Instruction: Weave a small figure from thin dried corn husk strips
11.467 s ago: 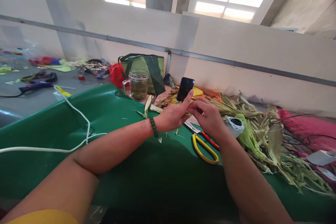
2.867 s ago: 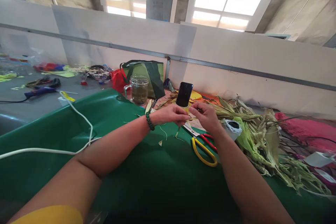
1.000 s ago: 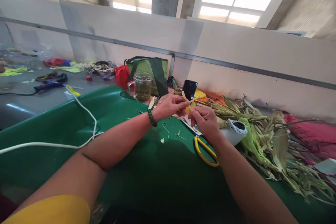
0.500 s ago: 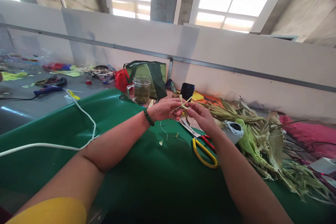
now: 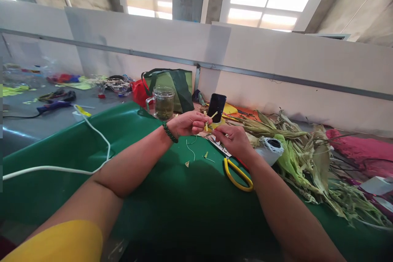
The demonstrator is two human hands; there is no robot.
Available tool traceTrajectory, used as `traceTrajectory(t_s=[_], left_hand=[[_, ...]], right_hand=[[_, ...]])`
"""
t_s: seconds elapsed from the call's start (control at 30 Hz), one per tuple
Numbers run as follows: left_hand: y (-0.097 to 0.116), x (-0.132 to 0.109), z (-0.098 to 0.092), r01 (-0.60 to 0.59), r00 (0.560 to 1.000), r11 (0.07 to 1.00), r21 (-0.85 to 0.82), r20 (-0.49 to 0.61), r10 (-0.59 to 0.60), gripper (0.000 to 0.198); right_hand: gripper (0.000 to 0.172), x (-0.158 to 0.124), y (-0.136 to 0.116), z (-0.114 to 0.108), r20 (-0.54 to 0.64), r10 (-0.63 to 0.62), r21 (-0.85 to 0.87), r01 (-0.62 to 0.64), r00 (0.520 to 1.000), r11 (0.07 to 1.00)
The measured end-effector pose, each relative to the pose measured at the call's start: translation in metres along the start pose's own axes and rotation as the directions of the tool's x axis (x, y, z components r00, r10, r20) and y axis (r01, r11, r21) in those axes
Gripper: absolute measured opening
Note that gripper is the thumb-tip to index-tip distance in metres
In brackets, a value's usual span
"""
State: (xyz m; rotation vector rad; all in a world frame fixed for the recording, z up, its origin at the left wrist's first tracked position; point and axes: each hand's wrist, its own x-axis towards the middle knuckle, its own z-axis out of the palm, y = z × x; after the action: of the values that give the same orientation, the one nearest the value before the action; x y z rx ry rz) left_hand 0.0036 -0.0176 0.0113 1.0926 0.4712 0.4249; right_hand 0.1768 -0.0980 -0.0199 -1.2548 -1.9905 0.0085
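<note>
My left hand (image 5: pixel 190 124), with a dark green bead bracelet (image 5: pixel 170 132) on its wrist, is closed in a pinch on pale corn husk strips (image 5: pixel 209 121) that cross one another. Just to the right and slightly lower, my right hand (image 5: pixel 235 140) has its thumb and fingers pressed together at the lower end of the strips. Both hands are raised above the green mat (image 5: pixel 172 196). Below my right hand lie scissors with yellow handles (image 5: pixel 238 176), their blades partly hidden by it. Small husk scraps (image 5: pixel 187 164) and thin thread lie on the mat.
Behind my hands stand a phone (image 5: pixel 216 106), a glass mug (image 5: pixel 164 104) and a green bag (image 5: pixel 181 86). A heap of dry corn husks (image 5: pixel 307 151) and a white spool of string (image 5: pixel 272 149) are on the right. A white cable (image 5: pixel 61 168) crosses the left side; a glue gun (image 5: pixel 55 106) lies beyond.
My right hand has drawn slightly down and away from my left hand, its fingers now closed tighter. The left hand has turned the husk strips a little and still pinches them.
</note>
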Motion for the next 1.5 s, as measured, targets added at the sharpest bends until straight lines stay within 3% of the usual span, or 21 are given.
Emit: traceTrajectory(t_s=[0.33,0.47,0.6,0.73,0.83,1.1,1.3,1.5], left_hand=[[0.004,-0.007,0.011,-0.015,0.997,1.0,-0.017,-0.081,0.013,0.039],[0.004,-0.007,0.007,-0.012,0.998,0.999,0.041,-0.062,0.014,0.036],[0.002,-0.006,-0.002,-0.106,0.994,0.969,0.223,0.03,0.102,0.022],[0.002,-0.003,-0.009,-0.234,0.971,0.893,0.385,0.051,0.233,0.047],[-0.001,-0.001,-0.009,-0.298,0.952,0.852,0.43,0.073,0.297,0.054],[-0.007,-0.001,0.003,-0.351,0.912,0.787,0.507,-0.003,0.409,0.036],[0.003,-0.01,0.002,-0.305,0.933,0.774,0.555,0.012,0.359,0.027],[0.004,-0.011,-0.001,-0.25,0.965,0.836,0.488,0.059,0.255,0.027]], right_hand=[[0.034,-0.002,-0.003,-0.001,-0.014,-0.054,-0.056,0.053,0.998,0.997],[0.034,-0.002,-0.004,0.0,-0.015,-0.051,-0.058,0.05,0.999,0.997],[0.032,-0.002,-0.001,0.004,-0.039,-0.001,-0.052,-0.001,0.999,0.999],[0.032,0.0,0.002,0.005,-0.124,0.037,-0.057,-0.044,0.992,0.997],[0.032,0.0,0.002,0.005,-0.129,0.031,-0.053,-0.038,0.991,0.998],[0.031,-0.002,-0.001,0.005,-0.078,0.001,-0.066,-0.006,0.997,0.998],[0.034,-0.004,-0.003,-0.001,0.011,-0.083,-0.076,0.083,0.997,0.994],[0.031,-0.001,0.006,0.008,-0.005,-0.101,-0.133,0.1,0.995,0.986]])
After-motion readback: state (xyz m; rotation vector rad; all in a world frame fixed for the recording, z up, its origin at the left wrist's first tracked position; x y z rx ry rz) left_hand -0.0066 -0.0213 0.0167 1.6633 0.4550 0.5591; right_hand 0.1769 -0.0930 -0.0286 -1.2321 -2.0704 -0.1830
